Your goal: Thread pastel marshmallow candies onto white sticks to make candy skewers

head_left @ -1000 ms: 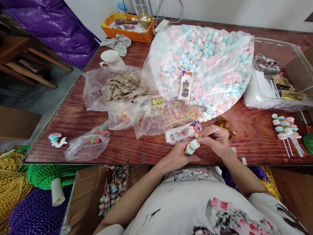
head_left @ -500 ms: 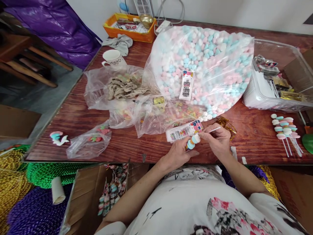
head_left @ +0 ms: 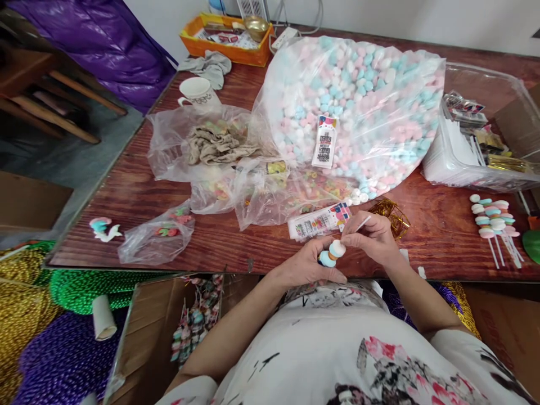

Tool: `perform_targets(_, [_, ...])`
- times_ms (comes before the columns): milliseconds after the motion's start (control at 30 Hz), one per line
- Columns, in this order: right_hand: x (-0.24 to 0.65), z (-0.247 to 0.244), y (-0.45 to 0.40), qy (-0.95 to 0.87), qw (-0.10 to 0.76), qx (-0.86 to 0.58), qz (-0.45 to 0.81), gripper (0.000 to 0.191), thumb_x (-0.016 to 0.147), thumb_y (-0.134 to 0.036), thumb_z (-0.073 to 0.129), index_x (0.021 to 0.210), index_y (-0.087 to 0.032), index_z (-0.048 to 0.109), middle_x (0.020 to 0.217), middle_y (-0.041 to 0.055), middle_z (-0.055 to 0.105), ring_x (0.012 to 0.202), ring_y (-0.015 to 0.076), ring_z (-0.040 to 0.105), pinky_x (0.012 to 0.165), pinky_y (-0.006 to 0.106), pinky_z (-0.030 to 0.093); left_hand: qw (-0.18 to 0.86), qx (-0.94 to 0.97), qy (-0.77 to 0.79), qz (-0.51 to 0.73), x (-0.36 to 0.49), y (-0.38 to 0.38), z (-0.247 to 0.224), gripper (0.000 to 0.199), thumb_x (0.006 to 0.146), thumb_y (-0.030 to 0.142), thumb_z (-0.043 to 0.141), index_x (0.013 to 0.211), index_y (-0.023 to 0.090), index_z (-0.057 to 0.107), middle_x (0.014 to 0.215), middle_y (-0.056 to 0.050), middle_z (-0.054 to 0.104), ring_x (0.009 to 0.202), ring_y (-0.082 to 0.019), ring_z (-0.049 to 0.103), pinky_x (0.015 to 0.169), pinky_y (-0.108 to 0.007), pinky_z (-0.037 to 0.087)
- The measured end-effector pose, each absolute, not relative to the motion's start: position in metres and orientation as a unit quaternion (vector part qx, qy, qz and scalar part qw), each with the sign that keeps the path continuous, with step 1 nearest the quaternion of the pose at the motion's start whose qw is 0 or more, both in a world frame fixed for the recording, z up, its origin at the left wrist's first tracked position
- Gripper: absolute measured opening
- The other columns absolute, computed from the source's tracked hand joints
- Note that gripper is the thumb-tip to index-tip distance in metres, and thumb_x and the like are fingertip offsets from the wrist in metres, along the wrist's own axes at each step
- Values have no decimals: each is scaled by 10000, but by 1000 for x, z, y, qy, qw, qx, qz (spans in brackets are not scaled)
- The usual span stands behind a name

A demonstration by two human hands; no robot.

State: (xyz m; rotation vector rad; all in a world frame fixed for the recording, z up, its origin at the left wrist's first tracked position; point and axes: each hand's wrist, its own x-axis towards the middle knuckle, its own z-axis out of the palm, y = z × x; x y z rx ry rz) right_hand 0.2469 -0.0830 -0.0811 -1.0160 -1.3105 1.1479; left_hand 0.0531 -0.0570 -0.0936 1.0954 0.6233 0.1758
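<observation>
Near the table's front edge, my left hand (head_left: pixel 306 263) is closed round a short stack of blue and white candy pieces (head_left: pixel 328 258) with an orange band between them. My right hand (head_left: pixel 371 236) pinches a thin white stick (head_left: pixel 363 223) just above, its fingertips touching the white top piece (head_left: pixel 337 248). Printed label cards (head_left: pixel 316 223) lie flat behind my left hand. Past them spreads a big clear bag of pink, blue and white candies (head_left: pixel 358 95), with another label card (head_left: pixel 324 142) on top. Gold ties (head_left: pixel 391 216) lie beside my right hand.
Finished candy sticks (head_left: pixel 494 216) lie at the right, below a clear plastic box (head_left: pixel 447 169). Crumpled bags (head_left: pixel 169 140), a brown cloth (head_left: pixel 217 145), a white mug (head_left: pixel 198 93) and an orange tray (head_left: pixel 223 52) stand left. A small bag (head_left: pixel 143 242) lies at the front left.
The stack in my left hand has tilted and sits slightly lower. My right hand has shifted a little down and left, and its white stick now points more steeply upward. The view has moved slightly.
</observation>
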Motion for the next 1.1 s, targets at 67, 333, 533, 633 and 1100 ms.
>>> perform_targets(67, [252,-78,-80,-550,522,-412,505,183,770,-294,777,716,-212,623,679,-8,676,613,144,608,597,295,489,820,505,258,74,50,-54,-89,751,615,330,876,1250,188,501,707,71,531,567,-82,492,556,-215,430])
perform_targets(333, [253,-80,-80,-481,588,-471,449,245,721,-332,810,662,-206,609,620,-27,632,541,106,552,507,236,449,620,698,337,122,36,-60,-87,772,679,351,834,1362,204,507,1093,-35,641,975,-216,562,871,-318,445])
perform_targets(533, [260,-75,-82,-503,550,-448,493,183,749,-331,784,770,-195,663,630,-16,662,441,84,503,398,213,389,714,629,298,74,35,-62,-95,380,720,390,790,956,130,648,730,39,568,663,-112,479,646,-226,412])
perform_targets(633, [259,-68,-79,-476,578,-476,460,202,730,-324,799,708,-198,641,554,-38,626,374,66,441,357,205,344,651,669,335,128,42,-66,-98,310,745,347,760,957,149,650,815,13,619,734,-137,524,707,-244,434])
perform_targets(1100, [248,-77,-85,-524,543,-494,432,260,800,-316,738,653,-201,558,563,-61,535,491,78,420,483,220,337,608,634,424,218,50,-71,-127,406,660,397,828,920,126,674,730,26,595,674,-122,499,650,-234,432])
